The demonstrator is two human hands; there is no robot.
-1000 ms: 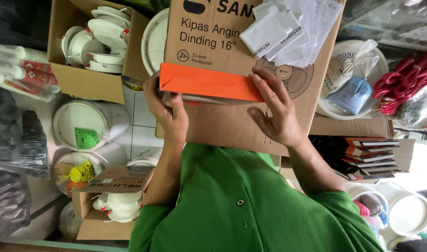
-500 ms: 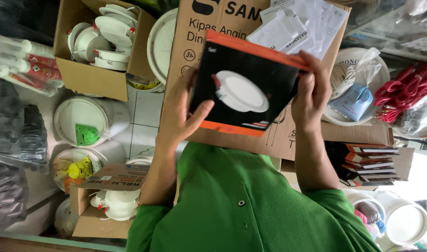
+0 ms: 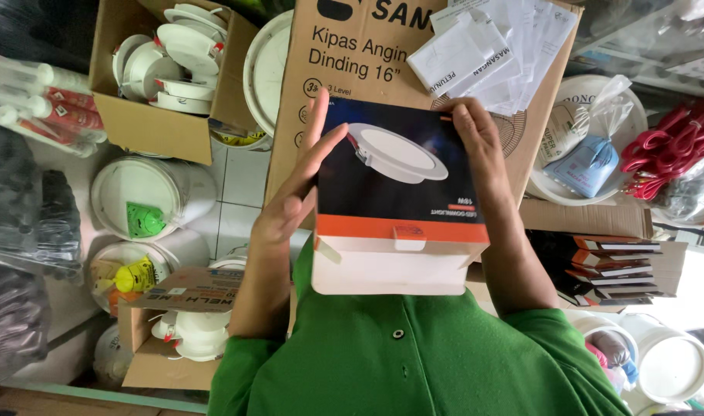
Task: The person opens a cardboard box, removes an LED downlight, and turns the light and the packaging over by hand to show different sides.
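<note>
I hold one black-and-orange box upright against my chest, above the big carton. My right hand wraps over its far top corner, fingers curled on the edge. My left hand lies along the near side with fingers spread and mostly straight, pressing rather than gripping. The end flap hangs open towards my shirt, so I judge the contents could slide out if I tip that end lower. With my left fingers this loose, the box could also twist away and drop to the tiled floor. Counting: one box in hand, two hands on it, one big carton with a sheaf of papers on top. One open carton at my left holds several white fittings, too overlapped to count. At my right is a stack of about five similar boxes.
</note>
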